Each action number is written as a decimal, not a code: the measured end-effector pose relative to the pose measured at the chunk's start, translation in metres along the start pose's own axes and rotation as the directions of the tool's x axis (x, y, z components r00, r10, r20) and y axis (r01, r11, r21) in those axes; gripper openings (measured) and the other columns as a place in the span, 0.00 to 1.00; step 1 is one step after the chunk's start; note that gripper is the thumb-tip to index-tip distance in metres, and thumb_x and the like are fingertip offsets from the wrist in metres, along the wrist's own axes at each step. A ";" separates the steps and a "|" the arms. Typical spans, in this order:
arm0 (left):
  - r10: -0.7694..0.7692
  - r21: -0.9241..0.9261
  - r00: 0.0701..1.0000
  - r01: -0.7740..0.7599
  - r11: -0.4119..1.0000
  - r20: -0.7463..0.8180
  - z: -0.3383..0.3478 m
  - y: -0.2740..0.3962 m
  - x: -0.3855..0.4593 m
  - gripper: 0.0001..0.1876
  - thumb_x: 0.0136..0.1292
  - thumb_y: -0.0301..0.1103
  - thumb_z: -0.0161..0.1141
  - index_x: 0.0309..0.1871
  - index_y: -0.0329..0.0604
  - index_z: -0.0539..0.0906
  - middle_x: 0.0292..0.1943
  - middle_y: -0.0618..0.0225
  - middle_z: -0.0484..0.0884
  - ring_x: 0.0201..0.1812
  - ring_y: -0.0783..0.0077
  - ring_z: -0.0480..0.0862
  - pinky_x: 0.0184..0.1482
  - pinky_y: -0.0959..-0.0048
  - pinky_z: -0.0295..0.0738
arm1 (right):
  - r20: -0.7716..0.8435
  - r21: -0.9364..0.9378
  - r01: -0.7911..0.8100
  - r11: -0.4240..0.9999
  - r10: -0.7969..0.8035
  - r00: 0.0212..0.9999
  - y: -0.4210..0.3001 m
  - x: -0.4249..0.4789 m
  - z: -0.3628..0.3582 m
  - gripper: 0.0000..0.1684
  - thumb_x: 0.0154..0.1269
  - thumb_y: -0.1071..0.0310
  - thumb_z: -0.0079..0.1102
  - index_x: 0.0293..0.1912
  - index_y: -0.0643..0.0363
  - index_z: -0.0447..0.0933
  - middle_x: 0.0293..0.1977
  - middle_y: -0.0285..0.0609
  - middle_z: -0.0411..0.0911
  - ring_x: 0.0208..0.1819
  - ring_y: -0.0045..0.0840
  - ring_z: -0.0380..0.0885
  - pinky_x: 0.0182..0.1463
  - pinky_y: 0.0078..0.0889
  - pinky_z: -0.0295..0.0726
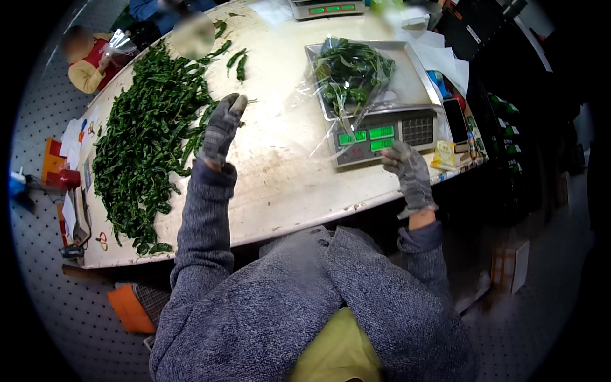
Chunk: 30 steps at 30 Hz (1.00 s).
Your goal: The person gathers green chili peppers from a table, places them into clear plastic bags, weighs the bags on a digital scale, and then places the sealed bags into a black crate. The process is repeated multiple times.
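Observation:
My left hand (222,126), in a grey knit glove, is raised at the right edge of a large heap of green peppers (148,133). A thin stem shows by its fingertips, but whether the fingers grip a pepper is hidden. My right hand (408,174), also gloved, hovers at the front edge of a digital scale (360,155), near the lit green displays. Its fingers are loosely bent, with nothing visible in them. On the scale's metal pan (415,81) rests a clear plastic bag of green peppers (353,76), its loose film draping over the front panel.
Several loose peppers (241,67) lie on the white table (281,191) beyond my left hand. A phone (456,120) and a yellow packet (444,155) sit right of the scale. Another scale (327,8) stands at the far edge. A person (88,71) at the left holds clear plastic.

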<state>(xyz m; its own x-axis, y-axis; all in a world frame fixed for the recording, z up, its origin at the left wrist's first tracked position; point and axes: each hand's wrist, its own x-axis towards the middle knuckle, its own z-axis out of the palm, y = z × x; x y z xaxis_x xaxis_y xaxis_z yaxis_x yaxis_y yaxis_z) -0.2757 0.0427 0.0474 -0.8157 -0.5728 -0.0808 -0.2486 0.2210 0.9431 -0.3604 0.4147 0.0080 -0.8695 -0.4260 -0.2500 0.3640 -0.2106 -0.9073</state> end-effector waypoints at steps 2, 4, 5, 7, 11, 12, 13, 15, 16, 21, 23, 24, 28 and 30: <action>-0.178 0.046 0.959 0.172 0.984 0.219 0.017 0.008 0.020 0.27 0.61 0.52 0.54 0.50 0.36 0.75 0.39 0.65 0.79 0.42 0.75 0.76 0.45 0.75 0.72 | 0.126 0.122 -0.127 0.984 0.111 0.986 0.005 0.019 0.011 0.26 0.63 0.56 0.54 0.52 0.66 0.66 0.39 0.49 0.76 0.37 0.29 0.78 0.42 0.24 0.79; -0.063 0.040 0.877 0.050 0.998 0.476 0.030 -0.004 0.038 0.23 0.61 0.50 0.54 0.41 0.34 0.78 0.31 0.64 0.81 0.29 0.76 0.77 0.34 0.78 0.72 | 0.064 0.051 -0.251 0.967 0.247 0.967 0.004 0.035 0.057 0.22 0.62 0.57 0.54 0.47 0.64 0.69 0.36 0.48 0.77 0.35 0.27 0.79 0.39 0.24 0.80; 0.146 -0.082 0.793 -0.121 0.989 0.592 0.037 -0.021 0.048 0.21 0.62 0.47 0.55 0.33 0.33 0.80 0.24 0.65 0.81 0.19 0.77 0.76 0.25 0.80 0.71 | 0.031 0.015 -0.313 0.950 0.312 0.949 0.004 0.041 0.072 0.19 0.62 0.57 0.55 0.45 0.63 0.70 0.35 0.47 0.78 0.34 0.26 0.79 0.38 0.24 0.80; 0.157 0.085 0.779 -0.261 0.962 0.607 0.059 -0.005 0.046 0.18 0.62 0.44 0.55 0.27 0.35 0.79 0.20 0.67 0.79 0.17 0.78 0.75 0.22 0.79 0.69 | 0.080 -0.077 -0.260 0.963 0.266 0.961 0.007 0.054 0.062 0.15 0.61 0.59 0.56 0.39 0.61 0.72 0.31 0.44 0.78 0.29 0.24 0.78 0.34 0.23 0.80; 0.089 -0.290 0.903 0.041 0.956 0.421 0.066 -0.003 0.014 0.16 0.62 0.41 0.55 0.23 0.40 0.78 0.17 0.70 0.76 0.19 0.79 0.74 0.24 0.80 0.68 | -0.016 -0.024 -0.001 1.000 0.001 1.000 -0.010 0.048 0.000 0.09 0.61 0.63 0.57 0.29 0.57 0.71 0.24 0.38 0.75 0.22 0.18 0.73 0.26 0.18 0.74; 0.063 -0.318 0.900 0.087 0.944 0.432 0.064 -0.005 0.005 0.16 0.62 0.41 0.56 0.24 0.39 0.78 0.17 0.69 0.77 0.19 0.79 0.75 0.24 0.80 0.68 | -0.060 -0.063 0.067 0.996 -0.071 0.996 -0.011 0.043 -0.017 0.08 0.61 0.65 0.56 0.29 0.57 0.71 0.24 0.38 0.75 0.24 0.18 0.73 0.27 0.19 0.74; 0.134 -0.409 0.888 0.065 0.910 0.440 0.064 -0.015 -0.001 0.16 0.62 0.41 0.56 0.24 0.39 0.78 0.18 0.69 0.77 0.20 0.79 0.75 0.25 0.81 0.69 | -0.092 -0.104 0.132 0.986 -0.142 0.986 -0.018 0.034 -0.013 0.08 0.62 0.67 0.54 0.28 0.57 0.71 0.24 0.38 0.75 0.26 0.19 0.74 0.28 0.20 0.74; 0.079 -0.413 0.898 0.120 0.903 0.432 0.068 -0.022 -0.014 0.14 0.63 0.40 0.56 0.27 0.37 0.79 0.19 0.68 0.78 0.21 0.77 0.76 0.28 0.79 0.72 | 0.072 -0.146 0.415 0.898 -0.408 0.910 -0.017 -0.006 0.026 0.05 0.60 0.69 0.53 0.32 0.61 0.73 0.30 0.43 0.77 0.28 0.21 0.75 0.35 0.25 0.76; 0.125 -0.451 0.892 0.095 0.888 0.434 0.074 -0.023 -0.020 0.13 0.63 0.39 0.56 0.30 0.37 0.79 0.20 0.67 0.78 0.21 0.77 0.77 0.29 0.78 0.73 | 0.166 -0.309 0.403 0.862 -0.368 0.915 0.003 -0.024 0.031 0.06 0.62 0.69 0.51 0.36 0.62 0.73 0.34 0.46 0.77 0.35 0.25 0.76 0.41 0.28 0.75; 0.160 -0.503 0.900 0.073 0.861 0.405 0.096 -0.026 -0.024 0.17 0.63 0.45 0.55 0.27 0.40 0.80 0.20 0.68 0.79 0.22 0.77 0.77 0.28 0.76 0.74 | 0.628 -0.742 0.664 -0.094 -0.446 0.638 0.032 -0.009 0.083 0.21 0.57 0.71 0.54 0.51 0.68 0.69 0.49 0.53 0.73 0.53 0.44 0.69 0.60 0.39 0.65; 0.153 -0.424 0.896 0.043 0.905 0.416 0.094 0.002 -0.035 0.18 0.65 0.44 0.52 0.26 0.38 0.79 0.19 0.67 0.78 0.21 0.76 0.77 0.27 0.75 0.73 | 0.324 -0.907 0.421 0.001 -0.637 0.700 0.033 0.034 0.063 0.23 0.55 0.67 0.56 0.50 0.66 0.70 0.49 0.53 0.72 0.52 0.46 0.70 0.58 0.38 0.66; 0.330 -0.192 0.868 -0.276 0.942 0.371 0.094 0.000 -0.032 0.18 0.65 0.42 0.52 0.25 0.37 0.78 0.18 0.65 0.77 0.21 0.76 0.77 0.27 0.75 0.72 | 0.268 -0.916 0.393 0.085 -0.600 0.754 0.027 0.053 0.048 0.24 0.55 0.64 0.56 0.51 0.66 0.70 0.48 0.54 0.72 0.51 0.46 0.70 0.57 0.38 0.67; 0.456 0.003 0.817 -0.488 0.873 0.352 0.106 0.008 -0.043 0.16 0.65 0.38 0.48 0.27 0.37 0.79 0.17 0.64 0.75 0.20 0.70 0.76 0.25 0.75 0.71 | 0.255 -0.965 0.259 -0.031 -0.328 0.910 0.005 0.088 0.042 0.23 0.55 0.59 0.54 0.48 0.61 0.71 0.44 0.56 0.74 0.46 0.47 0.72 0.49 0.40 0.71; 0.522 0.095 0.774 -0.587 0.804 0.359 0.114 0.003 -0.043 0.15 0.66 0.39 0.49 0.29 0.38 0.80 0.18 0.65 0.76 0.19 0.75 0.75 0.23 0.77 0.71 | 0.385 -0.917 0.384 -0.104 -0.480 0.789 0.004 0.075 0.058 0.12 0.57 0.66 0.49 0.41 0.57 0.75 0.38 0.51 0.77 0.41 0.45 0.75 0.43 0.44 0.73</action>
<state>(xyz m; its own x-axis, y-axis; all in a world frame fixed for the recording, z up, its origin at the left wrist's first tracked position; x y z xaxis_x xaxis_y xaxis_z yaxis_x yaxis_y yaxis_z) -0.3010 0.1578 0.0168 -0.9484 -0.0444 0.3140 0.2289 0.5892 0.7749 -0.4048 0.3306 0.0050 -0.7320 -0.5733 0.3680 -0.6780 0.6658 -0.3115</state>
